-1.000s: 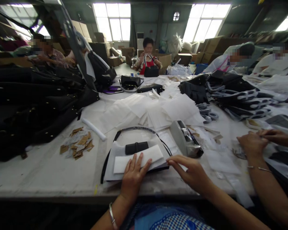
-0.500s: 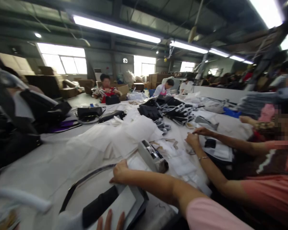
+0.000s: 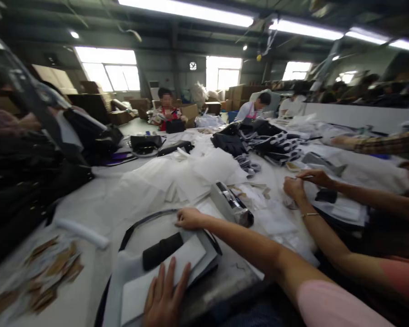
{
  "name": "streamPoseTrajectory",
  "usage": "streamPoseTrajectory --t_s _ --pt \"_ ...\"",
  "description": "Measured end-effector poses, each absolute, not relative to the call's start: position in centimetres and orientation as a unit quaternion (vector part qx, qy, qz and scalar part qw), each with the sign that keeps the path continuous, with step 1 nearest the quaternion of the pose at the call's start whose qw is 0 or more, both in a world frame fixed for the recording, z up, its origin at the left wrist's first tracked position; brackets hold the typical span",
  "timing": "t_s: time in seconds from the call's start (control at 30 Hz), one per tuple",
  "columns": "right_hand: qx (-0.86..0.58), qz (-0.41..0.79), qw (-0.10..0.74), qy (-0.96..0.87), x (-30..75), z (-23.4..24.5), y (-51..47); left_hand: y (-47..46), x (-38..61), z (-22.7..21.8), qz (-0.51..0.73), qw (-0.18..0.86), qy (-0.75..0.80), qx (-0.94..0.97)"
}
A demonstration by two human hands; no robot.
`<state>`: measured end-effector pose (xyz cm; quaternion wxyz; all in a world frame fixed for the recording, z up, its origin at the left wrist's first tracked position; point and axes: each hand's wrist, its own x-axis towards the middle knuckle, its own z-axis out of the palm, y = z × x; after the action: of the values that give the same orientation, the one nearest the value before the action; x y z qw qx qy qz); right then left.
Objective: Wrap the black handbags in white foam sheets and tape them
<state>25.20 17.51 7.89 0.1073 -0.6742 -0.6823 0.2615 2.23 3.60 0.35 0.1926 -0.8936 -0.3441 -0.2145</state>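
Observation:
A black bag lies in front of me, mostly covered by white padding sheets (image 3: 132, 290) and a black rolled piece (image 3: 162, 251). My left hand (image 3: 167, 295) is flat on the white sheets with its fingers spread. The bag's dark strap (image 3: 131, 231) curves over the table beyond it. At the strap's far end my right hand (image 3: 191, 219) is closed, thumb and fingers pinching the strap. A grey tape dispenser (image 3: 230, 202) stands just beyond my right hand.
To my right, a co-worker's hands (image 3: 298, 184) work over another bag. White sheets (image 3: 204, 170) heap up ahead, with stacked black bags (image 3: 252, 138) behind. At left lie a white roll (image 3: 83, 234) and brown scraps (image 3: 47, 272); a dark metal post (image 3: 44, 109) rises there.
The view has swung left and down, so more of my left hand and the brown scraps show. My left hand still rests on the sheets; my right hand stays at the strap.

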Motion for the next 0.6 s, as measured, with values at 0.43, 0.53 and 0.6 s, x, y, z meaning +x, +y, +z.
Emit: streamPoseTrajectory --t_s 0.43,0.53,0.6 --pt "-0.504 0.422 0.311 -0.687 27.7 7.0 18.8 2.5 3.2 2.3 -0.215 0.203 -0.376 -0.878" --pt "-0.494 0.402 0.348 -0.687 28.2 7.7 18.6 2.5 3.1 2.3 -0.217 0.205 -0.376 -0.877" --pt "-0.491 0.383 0.370 -0.689 28.5 8.3 18.0 2.6 3.2 2.2 -0.215 0.203 -0.377 -0.878"
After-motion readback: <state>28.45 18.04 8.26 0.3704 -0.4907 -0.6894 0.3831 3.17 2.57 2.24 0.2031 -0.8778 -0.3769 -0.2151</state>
